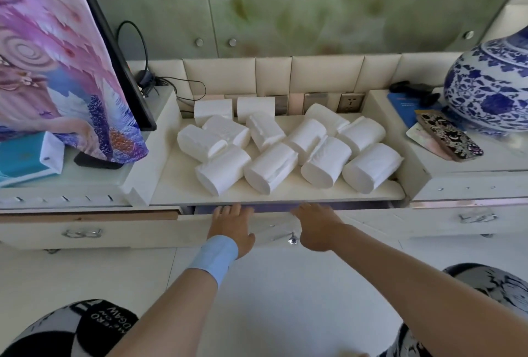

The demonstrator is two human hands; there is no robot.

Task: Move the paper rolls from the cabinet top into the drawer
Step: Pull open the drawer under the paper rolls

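Head view, looking forward and down over a low white cabinet. The paper rolls (274, 145), white and unwrapped, lie in a loose heap on the recessed middle section of the cabinet top (183, 185); most lie on their sides and touch one another, and two stand against the padded back panel (274, 74). None is in the drawer.

The drawer (194, 229) sits directly below the heap, its front pulled out only slightly, so that a narrow dark gap shows under the edge of the cabinet top. The left hand (232, 225), with a light blue wristband (215, 254) at the wrist, rests on the upper edge of the drawer front, fingers extended side by side and reaching into the gap. The right hand (315, 225) lies on the same edge to the right, fingers likewise extended toward the gap (whether the fingertips curl under the lip cannot be told). Neither hand holds a roll. A small metal knob (293, 239) on the drawer front lies between the two hands, just beside the right one.

Left of the recess stands a screen draped with a purple patterned cloth (57, 56); to the right, a blue-and-white porcelain vase (491, 88) and a patterned case (450, 139).
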